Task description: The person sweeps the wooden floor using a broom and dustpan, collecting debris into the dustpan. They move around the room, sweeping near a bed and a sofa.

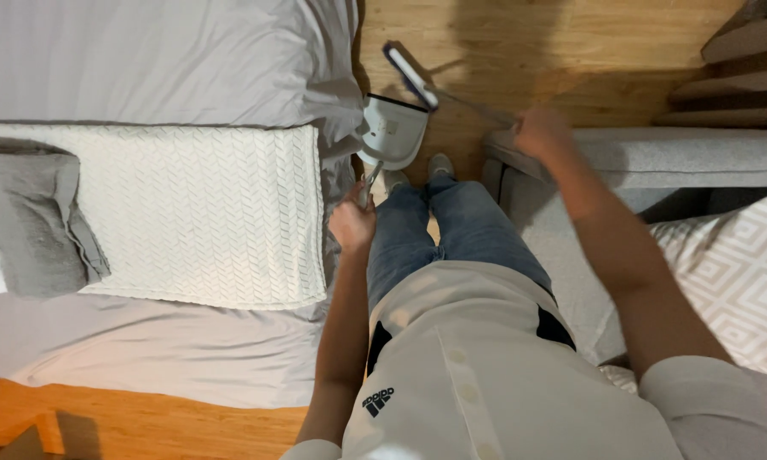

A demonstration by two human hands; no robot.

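My left hand (352,223) grips the handle of a white dustpan (392,132) that rests on the wooden floor (519,43) just ahead of my feet. My right hand (541,132) is closed around the thin grey handle of a small broom. The broom's dark blue and white head (410,75) sits at the far edge of the dustpan. I stand in blue jeans between a bed and a sofa.
A bed with grey sheets (145,60), a white textured blanket (204,213) and a folded grey cloth (25,221) fills the left. A grey sofa (673,153) with a patterned cushion (741,273) is on the right. Wooden steps (741,68) rise at top right.
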